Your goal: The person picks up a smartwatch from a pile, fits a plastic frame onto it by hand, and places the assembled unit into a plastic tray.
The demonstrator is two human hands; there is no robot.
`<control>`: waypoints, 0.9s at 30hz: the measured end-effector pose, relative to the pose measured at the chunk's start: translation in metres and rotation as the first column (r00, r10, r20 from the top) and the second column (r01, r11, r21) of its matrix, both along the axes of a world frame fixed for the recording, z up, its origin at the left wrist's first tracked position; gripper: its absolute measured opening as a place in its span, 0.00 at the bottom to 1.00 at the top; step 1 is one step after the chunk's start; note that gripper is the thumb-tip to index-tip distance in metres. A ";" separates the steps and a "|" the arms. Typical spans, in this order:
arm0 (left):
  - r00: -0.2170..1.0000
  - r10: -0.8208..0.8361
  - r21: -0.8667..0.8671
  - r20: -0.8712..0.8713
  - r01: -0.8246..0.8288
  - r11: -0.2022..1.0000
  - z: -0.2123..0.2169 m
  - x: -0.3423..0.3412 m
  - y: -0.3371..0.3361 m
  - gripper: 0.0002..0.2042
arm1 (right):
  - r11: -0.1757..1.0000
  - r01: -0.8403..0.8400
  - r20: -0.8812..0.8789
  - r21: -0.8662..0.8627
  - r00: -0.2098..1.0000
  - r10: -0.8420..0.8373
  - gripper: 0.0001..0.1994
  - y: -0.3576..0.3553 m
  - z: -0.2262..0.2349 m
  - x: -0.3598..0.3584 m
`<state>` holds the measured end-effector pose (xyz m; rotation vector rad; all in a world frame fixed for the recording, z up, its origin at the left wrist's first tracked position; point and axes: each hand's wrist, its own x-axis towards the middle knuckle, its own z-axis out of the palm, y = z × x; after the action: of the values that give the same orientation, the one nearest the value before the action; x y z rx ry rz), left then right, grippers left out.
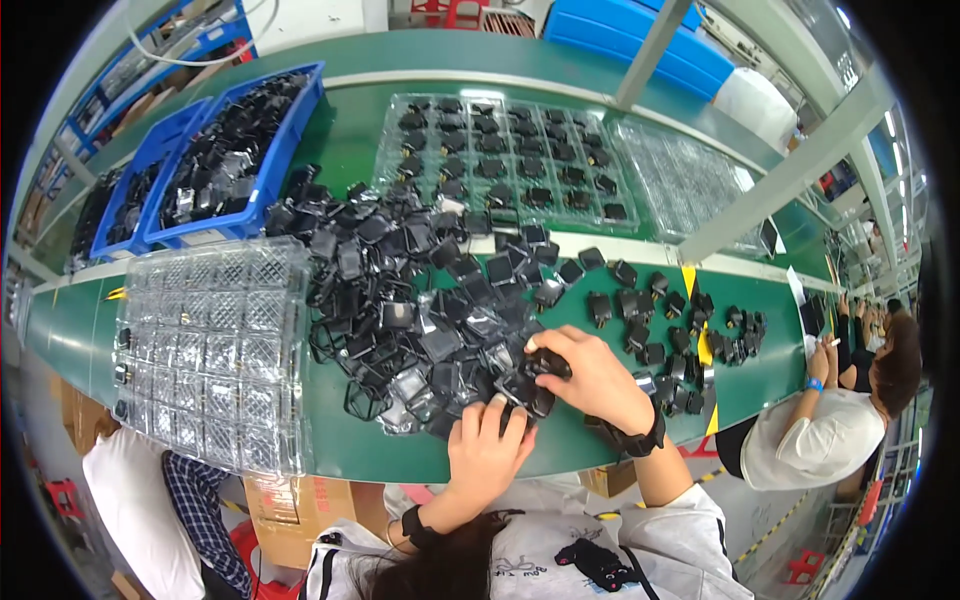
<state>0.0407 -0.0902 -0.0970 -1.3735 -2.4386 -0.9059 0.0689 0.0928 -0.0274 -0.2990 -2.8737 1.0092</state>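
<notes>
Head view looks down on a green workbench (420, 455) heaped with small black plastic parts (400, 300). At the near edge of the heap, the right hand (590, 375) curls over one black part (545, 365), fingers closed around it. The left hand (487, 445) rests just beside it, fingers spread flat on parts at the pile's rim; whether it grips any is hard to tell. A stack of clear blister trays (215, 350) sits to the left, a filled clear tray (505, 160) lies beyond the heap, and blue bins (235, 150) stand at far left. A co-worker (830, 420) sits to the right.
</notes>
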 end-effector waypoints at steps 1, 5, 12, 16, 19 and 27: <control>1.000 0.017 0.010 -0.023 -0.017 1.000 0.001 -0.003 0.001 0.17 | 0.997 -0.006 0.028 -0.074 1.000 0.009 0.19 0.003 0.001 -0.002; 0.999 -0.029 0.066 -0.038 0.031 0.997 0.003 -0.007 -0.004 0.16 | 0.994 -0.077 0.043 -0.072 0.996 0.080 0.20 0.003 0.007 -0.005; 0.939 -0.162 0.187 0.303 0.108 0.976 0.019 -0.024 -0.025 0.17 | 0.988 -0.111 0.084 0.111 0.991 0.102 0.22 -0.011 0.012 -0.010; 0.716 -0.335 0.444 0.613 0.039 0.895 0.019 -0.043 -0.048 0.18 | 0.986 -0.075 0.056 0.146 0.996 0.068 0.23 -0.021 0.022 -0.010; 0.572 -0.448 0.616 0.688 -0.133 0.776 0.027 -0.057 -0.072 0.20 | 0.982 -0.068 0.031 0.179 0.997 0.064 0.23 -0.015 0.023 -0.020; 0.802 -0.087 0.651 0.591 -0.410 0.639 0.062 -0.120 -0.168 0.18 | 0.936 -0.309 -0.180 0.168 0.924 0.337 0.22 -0.095 0.083 -0.126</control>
<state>-0.0794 -0.2583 -0.0348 -0.5622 -1.9722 -2.2214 -0.0570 -0.0024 0.0559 0.2857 -2.8334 0.8185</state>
